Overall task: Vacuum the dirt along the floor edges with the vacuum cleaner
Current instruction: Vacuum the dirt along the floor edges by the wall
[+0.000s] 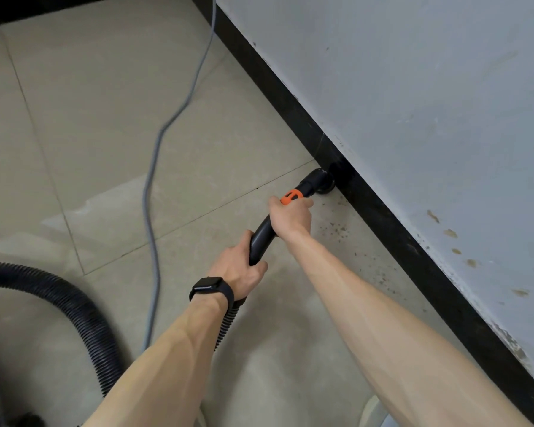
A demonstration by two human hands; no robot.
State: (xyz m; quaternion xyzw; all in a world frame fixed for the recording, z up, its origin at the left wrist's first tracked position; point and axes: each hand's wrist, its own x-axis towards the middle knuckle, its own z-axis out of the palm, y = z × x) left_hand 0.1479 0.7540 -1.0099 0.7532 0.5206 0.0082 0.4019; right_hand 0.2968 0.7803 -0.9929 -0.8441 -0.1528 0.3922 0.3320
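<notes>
No text, brand or number can be read. The vacuum tube (pixel 261 238) and its orange collar (pixel 291 197) show no legible marking, and the watch (pixel 211 286) face is dark.

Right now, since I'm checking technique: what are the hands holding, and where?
The vacuum wand: right hand just behind the orange collar, left hand at its rear end.

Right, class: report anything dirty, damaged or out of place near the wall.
Dark dirt specks lie scattered on the floor beside the black skirting, close to the nozzle. The wall above shows brown stains and flaking paint.
</notes>
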